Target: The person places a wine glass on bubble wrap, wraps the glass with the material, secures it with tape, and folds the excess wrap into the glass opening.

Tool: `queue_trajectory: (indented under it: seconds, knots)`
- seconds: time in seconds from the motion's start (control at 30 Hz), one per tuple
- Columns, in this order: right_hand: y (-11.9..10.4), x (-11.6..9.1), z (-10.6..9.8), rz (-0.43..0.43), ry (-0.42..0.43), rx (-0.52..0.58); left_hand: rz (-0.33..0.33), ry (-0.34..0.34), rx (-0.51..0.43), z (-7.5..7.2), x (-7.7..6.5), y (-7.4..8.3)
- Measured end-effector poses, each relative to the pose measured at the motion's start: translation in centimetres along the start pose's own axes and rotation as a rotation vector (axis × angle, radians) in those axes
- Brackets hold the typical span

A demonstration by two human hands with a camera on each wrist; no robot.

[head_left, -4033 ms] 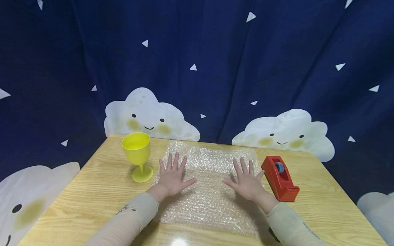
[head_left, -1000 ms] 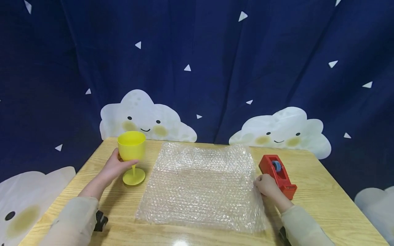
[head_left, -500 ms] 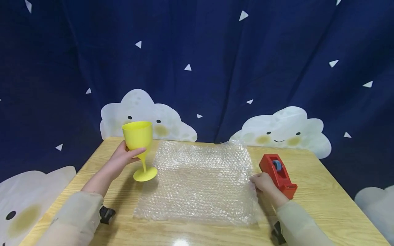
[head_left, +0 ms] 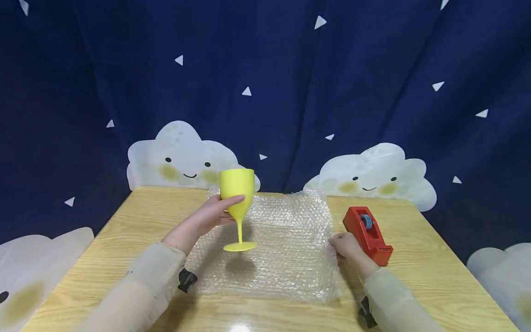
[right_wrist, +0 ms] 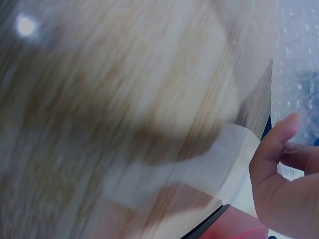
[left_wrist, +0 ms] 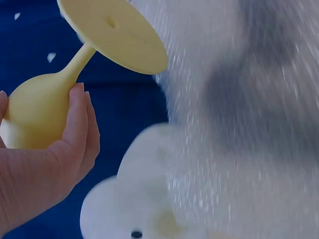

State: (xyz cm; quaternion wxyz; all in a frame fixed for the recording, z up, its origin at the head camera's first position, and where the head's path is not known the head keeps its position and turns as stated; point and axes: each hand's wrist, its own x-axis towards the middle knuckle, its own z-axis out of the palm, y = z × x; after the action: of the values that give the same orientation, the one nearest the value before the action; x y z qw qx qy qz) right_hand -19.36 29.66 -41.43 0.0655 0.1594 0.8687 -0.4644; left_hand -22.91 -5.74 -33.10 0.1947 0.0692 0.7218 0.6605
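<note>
A yellow plastic goblet [head_left: 237, 186] hangs upright over the left part of a bubble wrap sheet [head_left: 286, 263], its shadow falling on the sheet below. My left hand [head_left: 209, 214] grips the goblet round the lower bowl, thumb across the front. In the left wrist view the goblet's round foot [left_wrist: 119, 37] and stem show plainly, fingers against the bowl. At the sheet's right edge, my right hand [head_left: 348, 245] pinches the bubble wrap between thumb and fingers, as the right wrist view also shows.
Just right of the right hand stands a red tape dispenser [head_left: 367, 235] with a blue roll in it. Everything rests on a wooden table [head_left: 423, 276]. Behind its far edge hangs a dark blue curtain [head_left: 274, 69] with white clouds and triangles.
My hands, first spread over the bubble wrap, parted; the left took the goblet, lifted it and carried it right over the sheet. The right took hold of the sheet's right edge.
</note>
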Motion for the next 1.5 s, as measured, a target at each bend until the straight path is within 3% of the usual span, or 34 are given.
queue_trajectory:
  seconds: [0.43,0.67,1.03,1.5]
  knots:
    - [-0.1,0.3,-0.1,0.007,-0.001,0.022,-0.114,-0.052,-0.113,6.9,3.8,-0.9]
    - [0.0,0.7,-0.4,0.0,0.013,0.01,-0.147,-0.054,-0.07,9.8,4.7,-1.1]
    - [-0.1,0.6,-0.3,-0.007,0.012,0.02,-0.182,-0.028,-0.05,12.8,6.0,-2.1]
    - [-0.1,0.4,-0.3,0.047,0.002,0.017,-0.248,-0.069,-0.068,15.5,7.0,-3.4]
